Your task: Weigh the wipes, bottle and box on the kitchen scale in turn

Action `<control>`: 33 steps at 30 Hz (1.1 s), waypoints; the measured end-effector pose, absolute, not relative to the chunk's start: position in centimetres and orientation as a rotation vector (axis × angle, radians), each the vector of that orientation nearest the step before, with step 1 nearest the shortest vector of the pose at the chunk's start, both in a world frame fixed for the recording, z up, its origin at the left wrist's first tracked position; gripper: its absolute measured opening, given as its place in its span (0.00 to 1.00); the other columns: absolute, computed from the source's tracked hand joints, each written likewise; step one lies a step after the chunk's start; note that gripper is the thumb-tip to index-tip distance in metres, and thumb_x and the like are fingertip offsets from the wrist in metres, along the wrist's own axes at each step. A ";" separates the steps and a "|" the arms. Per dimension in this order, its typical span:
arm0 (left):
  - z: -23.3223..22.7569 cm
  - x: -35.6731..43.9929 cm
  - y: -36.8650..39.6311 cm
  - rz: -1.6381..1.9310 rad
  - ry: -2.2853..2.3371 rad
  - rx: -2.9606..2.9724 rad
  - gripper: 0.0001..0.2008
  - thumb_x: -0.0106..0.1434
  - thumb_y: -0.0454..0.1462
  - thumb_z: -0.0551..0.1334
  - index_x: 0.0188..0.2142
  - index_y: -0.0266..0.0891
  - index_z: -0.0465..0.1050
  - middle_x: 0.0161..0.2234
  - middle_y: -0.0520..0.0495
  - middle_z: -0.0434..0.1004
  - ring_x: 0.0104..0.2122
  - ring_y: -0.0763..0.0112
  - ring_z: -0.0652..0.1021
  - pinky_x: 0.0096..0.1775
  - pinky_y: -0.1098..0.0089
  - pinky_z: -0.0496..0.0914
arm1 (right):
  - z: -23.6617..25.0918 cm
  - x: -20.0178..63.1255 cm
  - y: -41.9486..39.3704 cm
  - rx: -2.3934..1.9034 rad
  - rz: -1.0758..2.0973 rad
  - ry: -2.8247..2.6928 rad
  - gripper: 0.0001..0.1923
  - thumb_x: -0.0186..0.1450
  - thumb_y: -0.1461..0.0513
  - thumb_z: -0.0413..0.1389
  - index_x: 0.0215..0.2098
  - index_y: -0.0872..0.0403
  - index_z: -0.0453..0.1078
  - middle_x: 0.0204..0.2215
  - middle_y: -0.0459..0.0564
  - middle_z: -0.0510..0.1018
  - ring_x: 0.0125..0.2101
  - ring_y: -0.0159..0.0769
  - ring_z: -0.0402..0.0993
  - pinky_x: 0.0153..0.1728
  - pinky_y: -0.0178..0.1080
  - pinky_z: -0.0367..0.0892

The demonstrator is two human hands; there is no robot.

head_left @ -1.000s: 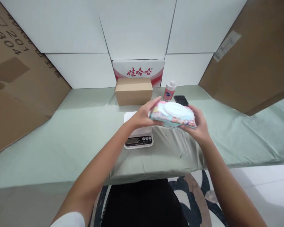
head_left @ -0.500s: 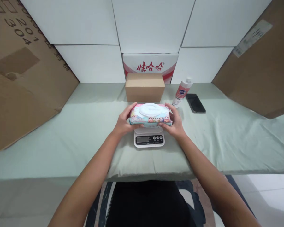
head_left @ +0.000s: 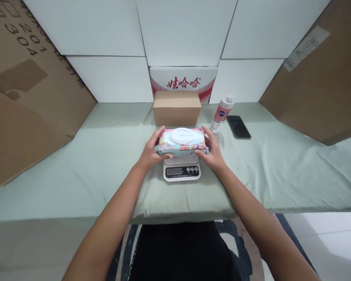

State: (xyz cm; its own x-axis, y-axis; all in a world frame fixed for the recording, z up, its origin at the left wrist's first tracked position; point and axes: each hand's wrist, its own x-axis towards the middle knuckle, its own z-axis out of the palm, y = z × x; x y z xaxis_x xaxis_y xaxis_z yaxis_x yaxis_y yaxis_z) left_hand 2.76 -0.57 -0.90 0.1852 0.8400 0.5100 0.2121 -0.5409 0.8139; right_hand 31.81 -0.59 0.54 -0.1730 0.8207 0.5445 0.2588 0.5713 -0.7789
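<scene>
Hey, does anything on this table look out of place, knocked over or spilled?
Nothing stands out. Both hands, left hand and right hand, hold the wipes pack level over the scale; the bottle stands upright, no spills.

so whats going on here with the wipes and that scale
A person holds a pack of wet wipes by its two ends, left hand on one end and right hand on the other, right over the platform of a small digital kitchen scale on the green-covered table. Whether the pack already rests on the scale cannot be told, and the display is too small to read. Behind it stand a brown cardboard box, a pink bottle and a dark phone.
</scene>
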 end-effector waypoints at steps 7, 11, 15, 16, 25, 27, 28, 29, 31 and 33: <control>-1.1 0.3 0.8 1.604 0.951 1.750 0.63 0.51 0.77 0.58 0.78 0.58 0.43 0.73 0.35 0.64 0.72 0.42 0.69 0.67 0.48 0.69 | 0.7 34.8 0.8 -1.050 0.361 -1.269 0.34 0.69 0.36 0.49 0.62 0.45 0.68 0.50 0.53 0.78 0.29 0.35 0.70 0.34 0.44 0.72; -1.2 0.2 1.1 1.613 1.004 1.701 0.63 0.49 0.77 0.59 0.78 0.55 0.46 0.72 0.33 0.64 0.72 0.40 0.68 0.66 0.49 0.70 | 0.4 34.8 1.5 -1.111 0.433 -1.120 0.26 0.72 0.39 0.48 0.47 0.49 0.73 0.37 0.48 0.77 0.25 0.31 0.66 0.29 0.39 0.66; -1.4 0.4 1.3 1.617 1.013 1.688 0.62 0.51 0.77 0.59 0.77 0.52 0.49 0.71 0.32 0.66 0.72 0.40 0.68 0.64 0.51 0.72 | 0.2 34.5 2.0 -1.153 0.507 -1.108 0.27 0.72 0.38 0.47 0.36 0.50 0.73 0.27 0.45 0.74 0.23 0.32 0.64 0.28 0.38 0.64; -1.4 0.5 1.3 1.615 1.014 1.695 0.62 0.51 0.77 0.58 0.77 0.52 0.50 0.71 0.32 0.66 0.72 0.41 0.68 0.64 0.52 0.72 | 0.1 34.6 2.2 -1.158 0.508 -1.107 0.28 0.72 0.38 0.47 0.35 0.50 0.72 0.25 0.45 0.73 0.23 0.32 0.64 0.27 0.39 0.63; -1.7 1.4 1.3 1.506 1.042 1.801 0.65 0.48 0.80 0.55 0.77 0.51 0.51 0.71 0.32 0.66 0.70 0.44 0.71 0.64 0.54 0.73 | -1.4 35.3 3.6 -1.146 0.473 -1.228 0.32 0.72 0.34 0.44 0.34 0.50 0.71 0.24 0.45 0.69 0.21 0.33 0.61 0.24 0.40 0.61; -1.7 1.6 1.2 1.489 1.020 1.815 0.65 0.48 0.79 0.57 0.76 0.50 0.53 0.70 0.32 0.68 0.70 0.43 0.72 0.64 0.53 0.72 | -1.1 35.1 3.4 -1.122 0.505 -1.218 0.31 0.72 0.35 0.47 0.33 0.50 0.71 0.23 0.44 0.69 0.21 0.32 0.61 0.23 0.40 0.60; -1.7 1.6 1.2 1.485 1.001 1.825 0.64 0.49 0.78 0.58 0.76 0.50 0.54 0.69 0.32 0.69 0.69 0.43 0.72 0.65 0.52 0.72 | -0.9 34.9 3.2 -1.102 0.526 -1.217 0.30 0.71 0.35 0.48 0.33 0.50 0.71 0.23 0.44 0.70 0.20 0.32 0.61 0.23 0.39 0.60; -1.7 1.7 1.2 1.485 0.980 1.834 0.62 0.50 0.77 0.59 0.76 0.50 0.55 0.68 0.32 0.70 0.68 0.43 0.73 0.65 0.52 0.72 | -0.7 34.8 3.0 -1.078 0.552 -1.223 0.29 0.70 0.36 0.50 0.33 0.50 0.72 0.23 0.44 0.72 0.20 0.31 0.61 0.23 0.39 0.60; -1.6 1.7 1.0 1.493 0.941 1.852 0.60 0.51 0.76 0.61 0.75 0.51 0.57 0.68 0.33 0.71 0.67 0.44 0.74 0.65 0.51 0.72 | -0.3 34.5 2.5 -1.029 0.611 -1.259 0.27 0.69 0.37 0.53 0.35 0.50 0.74 0.26 0.45 0.75 0.20 0.30 0.62 0.23 0.38 0.59; -1.4 1.7 0.8 1.481 0.932 1.863 0.59 0.51 0.75 0.61 0.75 0.51 0.58 0.68 0.33 0.71 0.67 0.43 0.74 0.65 0.50 0.72 | 0.0 34.3 2.0 -0.986 0.662 -1.308 0.25 0.68 0.39 0.55 0.39 0.50 0.76 0.29 0.46 0.79 0.20 0.29 0.62 0.24 0.38 0.60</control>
State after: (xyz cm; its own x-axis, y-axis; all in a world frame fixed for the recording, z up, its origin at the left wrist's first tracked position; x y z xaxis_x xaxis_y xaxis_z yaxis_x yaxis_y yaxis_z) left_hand 1.71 0.77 -1.40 0.1408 0.8078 0.5724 0.1667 -0.5893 0.7906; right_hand 34.31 2.04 -0.04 0.1771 0.8614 0.4761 0.1264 0.4598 -0.8790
